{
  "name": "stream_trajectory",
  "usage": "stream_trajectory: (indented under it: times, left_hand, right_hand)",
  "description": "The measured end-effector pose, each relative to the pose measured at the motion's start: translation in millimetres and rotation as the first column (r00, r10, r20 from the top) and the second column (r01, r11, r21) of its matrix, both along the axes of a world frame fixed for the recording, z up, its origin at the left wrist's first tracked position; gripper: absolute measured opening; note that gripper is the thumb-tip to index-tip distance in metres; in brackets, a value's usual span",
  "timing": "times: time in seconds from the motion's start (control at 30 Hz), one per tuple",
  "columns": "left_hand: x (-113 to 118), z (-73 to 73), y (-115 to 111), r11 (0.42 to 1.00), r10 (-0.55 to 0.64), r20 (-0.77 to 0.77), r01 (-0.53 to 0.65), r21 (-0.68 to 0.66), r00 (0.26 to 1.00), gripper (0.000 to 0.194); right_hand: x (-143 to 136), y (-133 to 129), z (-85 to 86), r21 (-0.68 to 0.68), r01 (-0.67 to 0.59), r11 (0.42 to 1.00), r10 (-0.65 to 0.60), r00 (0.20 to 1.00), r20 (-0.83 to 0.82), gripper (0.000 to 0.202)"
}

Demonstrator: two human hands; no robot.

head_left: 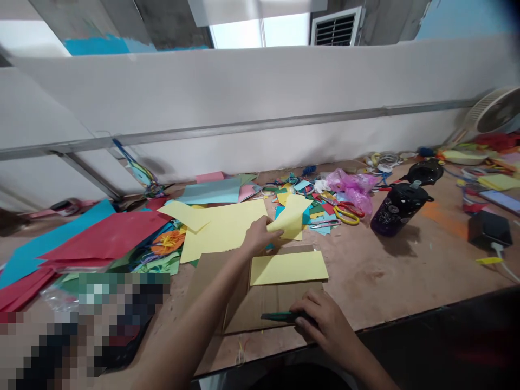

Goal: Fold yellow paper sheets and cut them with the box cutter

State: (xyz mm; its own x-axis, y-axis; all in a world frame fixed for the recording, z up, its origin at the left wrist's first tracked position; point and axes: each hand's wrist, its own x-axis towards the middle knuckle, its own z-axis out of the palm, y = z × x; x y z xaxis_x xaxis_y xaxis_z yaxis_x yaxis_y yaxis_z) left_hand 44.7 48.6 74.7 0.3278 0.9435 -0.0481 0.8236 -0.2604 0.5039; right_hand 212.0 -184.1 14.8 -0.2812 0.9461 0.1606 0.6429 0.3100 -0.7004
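My left hand (259, 234) reaches forward and pinches a curled piece of yellow paper (293, 210), lifted above the loose scraps. My right hand (320, 317) is closed around a slim black and green utility knife (278, 316), its tip pointing left, low over the near part of a brown cardboard sheet (260, 303). On the cardboard lies a yellow paper strip (289, 268), between my two hands. Behind my left hand a large yellow sheet (227, 222) rests flat, with a smaller yellow piece (189, 215) over its left corner.
Red paper (109, 235) and blue paper (60, 238) are stacked at left, beside an orange pompom (167, 241). Yellow-handled scissors (347, 215), a pink plastic bag (353, 187) and colourful scraps lie behind. To the right stand a dark tumbler (398, 208), a black adapter (489, 230) and a fan (493, 111).
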Motion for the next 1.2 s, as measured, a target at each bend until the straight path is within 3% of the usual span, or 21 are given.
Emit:
stream_trajectory:
  times: [0.07,0.17,0.27,0.43,0.6,0.73,0.93,1.0,1.03,1.1,1.13,1.2]
  left_hand:
    - [11.3,-5.9,8.7,0.999,0.022,-0.047,-0.021,0.034,0.999,0.053]
    - [11.4,-9.4,0.3,0.992,0.029,-0.097,-0.017,0.125,0.995,0.073]
    - [-0.5,-7.6,-25.9,0.978,-0.086,-0.167,0.115,0.172,0.982,0.062]
    - [-13.2,-0.9,-63.9,0.921,-0.359,-0.271,0.387,0.055,0.893,0.047]
    - [-8.5,2.9,-71.3,0.923,-0.355,-0.325,0.384,0.028,0.876,0.049]
    - [-5.4,4.6,-73.1,0.935,-0.345,-0.249,0.355,-0.004,0.905,0.044]
    - [-19.5,0.2,-68.9,0.980,-0.189,-0.109,0.181,-0.083,0.976,0.044]
    - [-29.9,-5.0,-70.3,0.993,-0.032,0.080,0.040,-0.110,0.996,0.054]
    - [-35.9,-8.1,-73.3,0.988,0.076,0.232,-0.043,-0.146,0.970,0.061]
    - [-49.3,-13.7,-85.0,0.947,0.283,0.526,-0.146,-0.287,0.802,0.074]
    - [-56.9,-15.8,-93.8,0.915,0.360,0.608,-0.139,-0.380,0.708,0.081]
    - [-73.6,-17.3,-115.2,0.832,0.454,0.630,-0.047,-0.552,0.631,0.094]
  right_hand:
    - [0.1,0.1,0.6,-0.002,0.002,1.000,-0.002,1.000,0.003,0.015]
    - [0.2,0.8,1.6,-0.010,-0.005,1.000,0.005,1.000,0.010,0.014]
    - [-0.1,1.1,2.8,-0.019,-0.012,1.000,0.012,1.000,0.017,0.013]
    - [-0.1,0.3,6.0,-0.031,-0.019,0.999,0.018,1.000,-0.022,0.011]
    - [-0.1,0.4,7.1,-0.013,-0.013,1.000,0.012,0.999,-0.052,0.011]
    - [0.2,1.7,3.8,0.002,-0.008,1.000,0.009,0.998,-0.055,0.012]
    - [1.9,1.7,0.0,0.013,-0.015,1.000,0.015,0.999,-0.036,0.013]
    - [2.1,1.2,0.8,0.010,-0.015,1.000,0.015,0.999,-0.037,0.015]
    - [2.2,0.9,1.5,0.012,-0.014,1.000,0.015,0.999,-0.040,0.017]
    - [2.7,0.5,3.1,0.019,-0.020,1.000,0.021,0.998,-0.055,0.019]
    - [3.4,0.3,3.8,0.021,-0.023,1.000,0.024,0.998,-0.065,0.020]
    - [6.7,0.0,4.6,0.023,-0.022,0.999,0.024,0.997,-0.074,0.021]
